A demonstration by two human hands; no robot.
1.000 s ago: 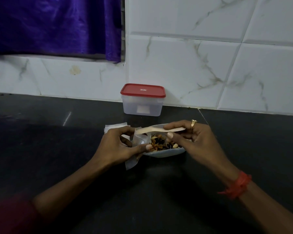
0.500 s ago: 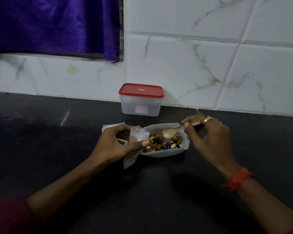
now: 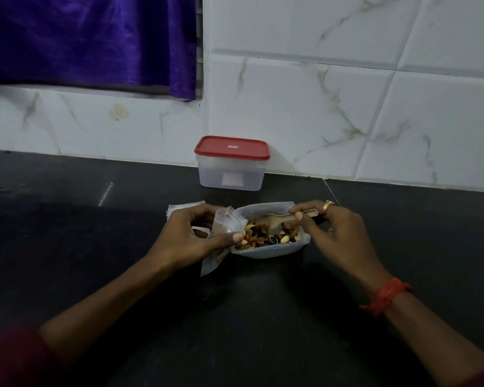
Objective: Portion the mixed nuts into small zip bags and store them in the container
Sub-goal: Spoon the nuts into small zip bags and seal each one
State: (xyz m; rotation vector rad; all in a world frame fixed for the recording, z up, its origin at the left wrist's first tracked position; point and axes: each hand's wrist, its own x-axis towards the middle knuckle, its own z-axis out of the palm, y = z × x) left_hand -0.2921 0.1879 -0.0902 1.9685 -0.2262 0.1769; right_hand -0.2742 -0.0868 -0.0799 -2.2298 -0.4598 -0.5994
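Observation:
A shallow white bowl (image 3: 266, 253) of mixed nuts (image 3: 266, 236) sits mid-counter. My left hand (image 3: 190, 238) pinches a small clear zip bag (image 3: 226, 221) at the bowl's left edge, its mouth held up beside the nuts. My right hand (image 3: 338, 233) grips the handle of a pale wooden spoon (image 3: 277, 218), whose bowl dips into the nuts. Behind them, against the wall, stands a clear plastic container (image 3: 231, 174) with its red lid (image 3: 232, 148) closed.
A small stack of spare zip bags (image 3: 183, 207) lies behind my left hand. The dark counter (image 3: 67, 233) runs wide on both sides, ending at a white tiled wall (image 3: 347, 113). A purple curtain (image 3: 90, 40) hangs at the upper left.
My right hand turned the spoon from lying flat across the bowl, drew back to the right and lowered the spoon's bowl into the nuts. My left hand kept hold of the zip bag.

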